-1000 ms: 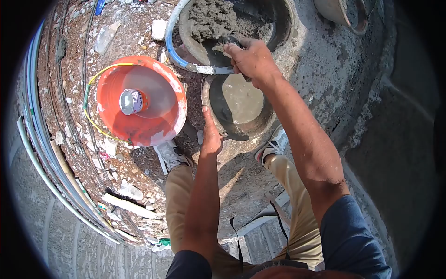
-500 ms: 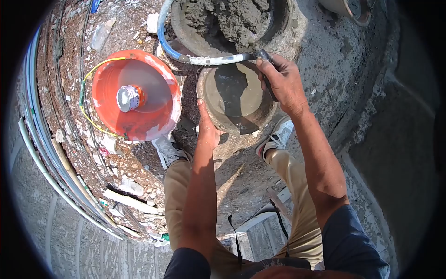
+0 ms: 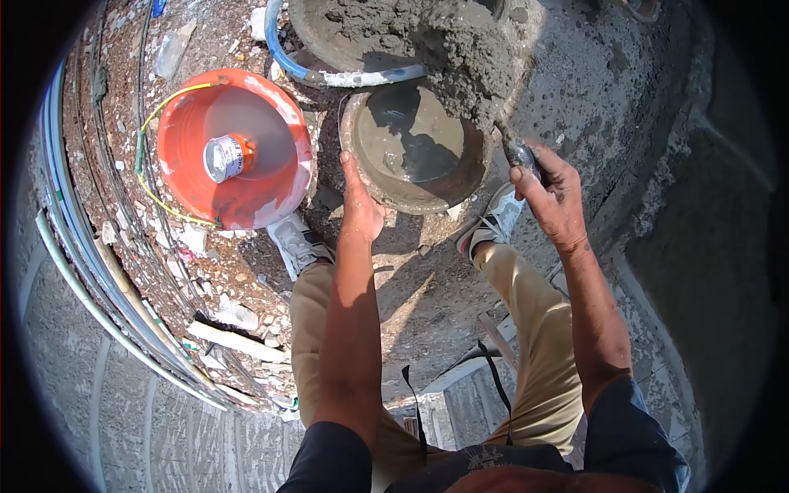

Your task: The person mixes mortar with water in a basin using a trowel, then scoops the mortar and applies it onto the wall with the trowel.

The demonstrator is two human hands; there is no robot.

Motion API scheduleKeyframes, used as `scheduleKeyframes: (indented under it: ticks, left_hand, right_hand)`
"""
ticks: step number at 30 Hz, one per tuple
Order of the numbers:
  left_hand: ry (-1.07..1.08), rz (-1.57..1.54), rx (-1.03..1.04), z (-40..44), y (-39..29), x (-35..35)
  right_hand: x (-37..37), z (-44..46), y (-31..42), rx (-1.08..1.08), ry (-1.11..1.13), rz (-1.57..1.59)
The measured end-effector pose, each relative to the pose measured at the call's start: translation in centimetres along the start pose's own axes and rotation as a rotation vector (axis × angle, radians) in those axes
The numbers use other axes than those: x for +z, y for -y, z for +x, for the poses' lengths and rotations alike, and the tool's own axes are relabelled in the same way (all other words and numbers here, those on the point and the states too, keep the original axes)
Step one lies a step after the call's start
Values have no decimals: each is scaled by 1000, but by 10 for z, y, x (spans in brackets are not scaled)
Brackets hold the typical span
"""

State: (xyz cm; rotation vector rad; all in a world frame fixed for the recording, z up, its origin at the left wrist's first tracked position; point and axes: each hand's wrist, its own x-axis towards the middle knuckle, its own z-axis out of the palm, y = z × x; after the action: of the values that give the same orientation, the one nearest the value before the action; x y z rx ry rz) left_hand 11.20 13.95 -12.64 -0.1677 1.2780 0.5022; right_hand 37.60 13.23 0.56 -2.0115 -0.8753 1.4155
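Observation:
My right hand (image 3: 555, 197) is closed around the dark handle of a trowel (image 3: 518, 152). Its blade is hidden under a big lump of wet grey mortar (image 3: 472, 62), which hangs over the far right rim of a bucket (image 3: 362, 177). Watery grey slurry (image 3: 436, 135) fills the bottom of that bucket. My left hand (image 3: 362, 205) grips the bucket's near left side, thumb up at the rim and other fingers mostly hidden. Behind the bucket, a larger tub (image 3: 308, 33) holds more mortar, with a blue and white hose-like handle (image 3: 283, 53) across its front.
An orange bucket (image 3: 177, 177) with cloudy water and a floating paint can (image 3: 220, 160) stands left. Rubble, cables and long pipes (image 3: 62, 279) lie beyond it. My shoes (image 3: 296, 242) are beside the buckets. Wet concrete (image 3: 707, 271) lies right.
My right hand has moved right and toward me, carrying a lump of mortar on the trowel out of the tub. My left hand stays on the bucket.

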Motion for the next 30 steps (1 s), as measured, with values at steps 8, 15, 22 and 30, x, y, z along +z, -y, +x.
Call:
scheduleKeyframes:
  ticks: [8, 15, 22, 30]
  left_hand:
    - [-181, 266, 325, -6, -2, -7]
    - [-291, 686, 729, -37, -16, 21]
    - [-353, 753, 805, -62, 7, 5]
    - [-331, 980, 849, -109, 56, 2]
  right_hand:
    - [13, -39, -65, 153, 162, -318]
    - [44, -32, -89, -85, -5, -833]
    - [33, -45, -87, -193, -50, -821]
    - [23, -106, -78, 269, -8, -175]
